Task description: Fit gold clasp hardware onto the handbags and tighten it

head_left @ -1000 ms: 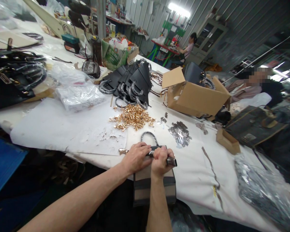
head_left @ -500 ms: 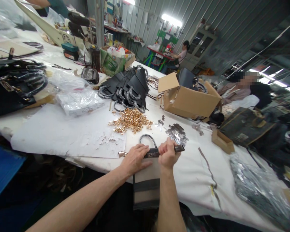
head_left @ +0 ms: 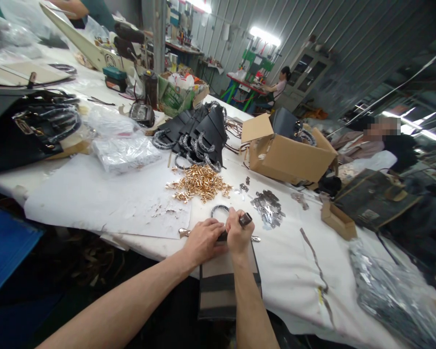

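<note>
A black and beige bag panel [head_left: 218, 286] with a wrapped loop handle [head_left: 220, 210] lies at the table's near edge. My left hand [head_left: 205, 237] presses on its top edge, fingers together; what they may grip is hidden. In my right hand [head_left: 240, 231] is a dark-handled tool [head_left: 245, 219], fist closed round it, its working end hidden close to my left fingertips. A metal tool [head_left: 183, 232] shows left of my left hand, and a metal tip [head_left: 256, 239] pokes out right of my right hand. Gold fittings [head_left: 200, 182] are heaped beyond.
Thin metal plates [head_left: 268, 207] are piled right of the gold heap. Black panels with handles [head_left: 199, 128], a plastic-wrapped stack [head_left: 125, 151] and a cardboard box [head_left: 290, 157] stand behind. A clear plastic bag [head_left: 388, 291] lies right. Two people are farther off.
My right hand has moved left towards my left hand, and its tool has tilted from lying flat to pointing up. More of the panel's right side shows. The view has shifted slightly.
</note>
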A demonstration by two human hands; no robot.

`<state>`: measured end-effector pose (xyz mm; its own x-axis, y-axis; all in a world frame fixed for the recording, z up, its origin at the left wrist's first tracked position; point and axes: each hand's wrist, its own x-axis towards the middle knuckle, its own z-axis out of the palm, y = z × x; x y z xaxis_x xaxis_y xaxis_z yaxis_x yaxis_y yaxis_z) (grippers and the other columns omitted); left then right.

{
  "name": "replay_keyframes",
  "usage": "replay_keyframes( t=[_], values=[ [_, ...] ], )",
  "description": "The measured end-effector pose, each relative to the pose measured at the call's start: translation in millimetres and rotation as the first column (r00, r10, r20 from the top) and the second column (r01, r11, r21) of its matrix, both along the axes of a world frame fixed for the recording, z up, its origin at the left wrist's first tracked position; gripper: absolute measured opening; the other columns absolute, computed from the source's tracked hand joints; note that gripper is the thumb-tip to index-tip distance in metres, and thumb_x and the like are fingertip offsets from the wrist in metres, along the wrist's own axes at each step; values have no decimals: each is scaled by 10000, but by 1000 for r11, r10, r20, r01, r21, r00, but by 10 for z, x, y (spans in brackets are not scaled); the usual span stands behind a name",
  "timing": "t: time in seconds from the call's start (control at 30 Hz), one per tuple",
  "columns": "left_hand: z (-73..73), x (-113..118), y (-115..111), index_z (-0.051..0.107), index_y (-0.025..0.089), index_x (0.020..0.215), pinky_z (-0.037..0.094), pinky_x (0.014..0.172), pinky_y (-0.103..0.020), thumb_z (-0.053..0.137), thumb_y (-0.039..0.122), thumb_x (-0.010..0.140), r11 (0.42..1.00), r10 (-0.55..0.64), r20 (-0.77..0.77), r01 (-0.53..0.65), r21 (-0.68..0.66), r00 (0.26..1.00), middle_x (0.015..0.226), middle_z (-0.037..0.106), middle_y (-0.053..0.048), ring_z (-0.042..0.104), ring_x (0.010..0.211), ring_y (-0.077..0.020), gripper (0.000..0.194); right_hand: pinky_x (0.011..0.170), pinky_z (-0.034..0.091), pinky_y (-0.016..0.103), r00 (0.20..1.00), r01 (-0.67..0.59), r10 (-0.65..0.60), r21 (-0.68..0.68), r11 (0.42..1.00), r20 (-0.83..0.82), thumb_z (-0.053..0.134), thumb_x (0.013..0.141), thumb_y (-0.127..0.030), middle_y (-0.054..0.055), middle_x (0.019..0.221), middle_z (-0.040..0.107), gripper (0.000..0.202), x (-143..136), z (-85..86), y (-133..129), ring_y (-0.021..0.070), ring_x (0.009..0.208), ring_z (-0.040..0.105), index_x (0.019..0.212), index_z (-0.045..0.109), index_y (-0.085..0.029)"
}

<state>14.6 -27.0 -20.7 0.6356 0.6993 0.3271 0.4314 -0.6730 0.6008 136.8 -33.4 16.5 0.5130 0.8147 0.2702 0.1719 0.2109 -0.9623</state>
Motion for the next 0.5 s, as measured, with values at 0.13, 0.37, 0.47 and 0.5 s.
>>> replay_keyframes(
  t=[0.13,0.37,0.47,0.5],
  values=[
    [22,-8,-7,651,240,1245,522,955,-402,803,377,823,1000,-8,14,9,-14,1000,1239,729,-51,591,1216,-274,469,482,352,248,997,66,-70,126,990,26,657,959,-391,-91,490,381,484,-30,-9,-163,83,440,364,595,382,-228],
    [-30,14,-3,661,218,1223,521,976,-446,821,440,779,1000,26,17,-26,-11,1000,1210,733,-82,582,1218,-310,522,413,245,217,991,8,47,403,915,-125,622,972,-333,-117,490,261,476,5,338,-266,60,384,240,622,316,-231],
    [-14,8,-3,684,226,1168,527,967,-427,803,410,797,1000,16,20,-16,-24,1000,1176,741,-74,595,1196,-296,431,425,297,234,998,31,-18,261,965,-53,639,955,-389,-107,488,303,486,-43,158,-231,71,396,311,616,324,-240],
    [-6,4,-4,692,227,1143,531,959,-417,802,394,797,1000,14,19,-14,-28,1000,1157,745,-70,600,1186,-290,399,428,308,239,998,47,-39,198,979,-42,636,955,-400,-105,487,315,488,-61,76,-220,73,400,323,614,326,-241]
  ],
)
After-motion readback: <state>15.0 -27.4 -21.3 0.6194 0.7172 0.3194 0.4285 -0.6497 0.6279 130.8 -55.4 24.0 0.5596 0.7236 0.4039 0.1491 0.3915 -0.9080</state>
